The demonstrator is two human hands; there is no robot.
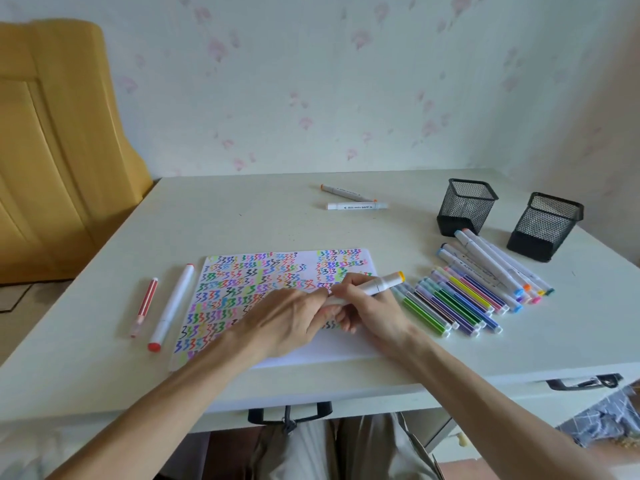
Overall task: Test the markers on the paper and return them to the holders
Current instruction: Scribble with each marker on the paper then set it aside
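A white marker with a yellow end (381,283) is held over the paper (242,282), which is covered with coloured squiggles. My right hand (372,311) grips the marker's barrel, and my left hand (289,318) pinches its near end. Two black mesh holders stand at the right, one nearer the middle (465,206) and one further right (545,225). Several thin coloured markers (453,304) and several thick white markers (495,268) lie in a row between the paper and the holders.
Two white markers (353,199) lie at the back of the table. A red pencil (145,304) and a long white marker with a red end (171,308) lie left of the paper. A yellow wooden door (52,150) stands at the left.
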